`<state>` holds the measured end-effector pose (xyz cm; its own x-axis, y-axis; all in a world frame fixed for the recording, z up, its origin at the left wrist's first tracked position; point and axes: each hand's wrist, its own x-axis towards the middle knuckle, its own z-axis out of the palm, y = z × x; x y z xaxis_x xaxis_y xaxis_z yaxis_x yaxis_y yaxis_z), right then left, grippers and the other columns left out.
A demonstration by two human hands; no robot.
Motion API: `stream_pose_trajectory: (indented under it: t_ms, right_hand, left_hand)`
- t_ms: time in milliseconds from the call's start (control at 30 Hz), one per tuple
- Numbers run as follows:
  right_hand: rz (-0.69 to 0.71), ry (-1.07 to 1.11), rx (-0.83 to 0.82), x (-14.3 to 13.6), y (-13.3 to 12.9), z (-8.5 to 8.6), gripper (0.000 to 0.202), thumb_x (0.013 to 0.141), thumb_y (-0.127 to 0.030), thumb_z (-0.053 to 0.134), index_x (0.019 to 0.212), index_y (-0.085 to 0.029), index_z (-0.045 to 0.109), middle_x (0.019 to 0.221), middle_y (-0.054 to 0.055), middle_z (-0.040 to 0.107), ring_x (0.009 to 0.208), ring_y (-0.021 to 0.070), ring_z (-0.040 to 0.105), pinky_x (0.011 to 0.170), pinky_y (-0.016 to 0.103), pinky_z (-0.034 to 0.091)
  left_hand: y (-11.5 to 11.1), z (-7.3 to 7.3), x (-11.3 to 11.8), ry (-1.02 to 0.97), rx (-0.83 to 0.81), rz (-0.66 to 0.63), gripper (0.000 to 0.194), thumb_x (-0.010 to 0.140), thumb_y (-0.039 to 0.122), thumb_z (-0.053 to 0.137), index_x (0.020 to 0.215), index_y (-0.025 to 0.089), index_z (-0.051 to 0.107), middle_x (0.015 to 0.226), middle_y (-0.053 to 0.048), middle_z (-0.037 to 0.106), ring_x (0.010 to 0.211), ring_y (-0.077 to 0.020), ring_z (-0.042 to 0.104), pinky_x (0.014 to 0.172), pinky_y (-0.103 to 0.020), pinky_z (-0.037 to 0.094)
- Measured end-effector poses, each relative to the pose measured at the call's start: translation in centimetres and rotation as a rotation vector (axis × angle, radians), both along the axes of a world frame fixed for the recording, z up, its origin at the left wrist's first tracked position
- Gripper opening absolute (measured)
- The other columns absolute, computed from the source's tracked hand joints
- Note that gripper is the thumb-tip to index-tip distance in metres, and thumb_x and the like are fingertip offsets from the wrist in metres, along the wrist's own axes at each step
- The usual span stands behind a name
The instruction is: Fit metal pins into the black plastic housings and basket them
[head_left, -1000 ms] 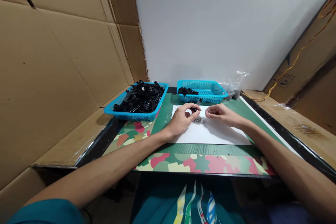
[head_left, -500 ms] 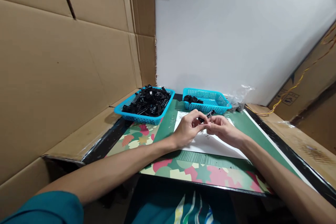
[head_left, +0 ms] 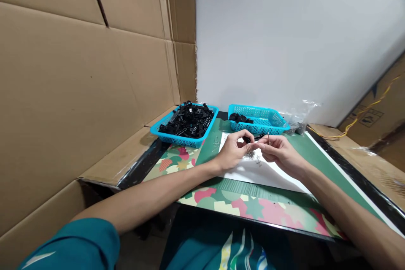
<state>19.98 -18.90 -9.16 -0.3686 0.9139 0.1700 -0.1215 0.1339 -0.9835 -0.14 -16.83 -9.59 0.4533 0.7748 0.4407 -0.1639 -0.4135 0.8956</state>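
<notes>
My left hand (head_left: 236,150) is closed on a small black part (head_left: 257,138), which sticks out to the right between the two hands. The fingertips of my right hand (head_left: 280,152) are pinched close beside it, and a thin metallic piece (head_left: 268,136) shows upright at them. Both hands are over a white sheet (head_left: 268,178), where a little heap of tiny metal pieces (head_left: 250,154) lies.
A blue basket (head_left: 177,139) piled with black parts stands at the back left. Another blue basket (head_left: 268,127) holds fewer black parts. Beside it sits a clear plastic bag (head_left: 299,120). Cardboard (head_left: 69,71) walls the left side.
The right hand's fingertips have shifted slightly, and the thin metallic piece now stands out at them. The black part is tilted flatter. The whole view has shifted a little.
</notes>
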Motion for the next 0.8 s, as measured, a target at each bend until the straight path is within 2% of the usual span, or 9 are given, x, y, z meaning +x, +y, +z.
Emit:
stream_pose_trajectory:
  t_ms: [200,333,600,700,800]
  right_hand:
    - [-0.167,-0.182,0.219,-0.06,-0.31,0.24,0.029,0.090,-0.046,0.080,0.088,-0.017,0.078,0.062,-0.005,0.040,0.057,0.0099,0.026,0.053,0.030,0.017]
    - [-0.311,-0.315,0.422,-0.02,-0.39,0.18,0.030,0.092,-0.045,0.076,0.084,-0.016,0.077,0.059,-0.006,0.032,0.057,0.0108,0.025,0.052,0.030,0.015]
    - [-0.356,-0.390,0.515,0.07,-0.19,-0.07,0.023,0.092,-0.037,0.074,0.084,-0.015,0.077,0.058,-0.008,0.027,0.055,0.0105,0.023,0.051,0.030,0.016]
    - [-0.393,-0.400,0.576,0.07,-0.35,0.13,0.020,0.091,-0.033,0.073,0.081,-0.016,0.076,0.056,-0.008,0.026,0.053,0.0101,0.022,0.050,0.029,0.018]
    - [-0.506,-0.446,0.730,0.16,-0.63,0.36,0.016,0.090,-0.028,0.072,0.079,-0.017,0.076,0.055,-0.008,0.029,0.051,0.0096,0.026,0.049,0.028,0.022]
  left_hand:
    - [0.02,0.05,-0.08,0.042,0.033,0.022,0.046,0.088,0.060,0.076,0.090,0.016,0.061,0.082,0.002,0.053,0.065,-0.0091,0.047,0.059,-0.023,0.038]
    - [0.05,0.07,-0.09,0.088,0.100,0.072,0.041,0.095,0.056,0.070,0.093,0.016,0.064,0.087,0.000,0.057,0.073,-0.0124,0.052,0.066,-0.024,0.043]
    - [0.07,0.10,-0.14,0.133,0.150,0.108,0.037,0.098,0.053,0.067,0.094,0.016,0.065,0.092,-0.002,0.059,0.080,-0.0139,0.055,0.068,-0.025,0.046]
    - [-0.03,0.05,-0.17,0.144,0.105,0.086,0.036,0.102,0.053,0.060,0.098,0.017,0.065,0.092,-0.002,0.060,0.070,-0.0106,0.053,0.062,-0.023,0.043]
    - [0.01,-0.17,-0.16,0.142,0.039,0.049,0.040,0.108,0.052,0.046,0.107,0.018,0.065,0.086,0.000,0.056,0.055,-0.0066,0.046,0.052,-0.023,0.037]
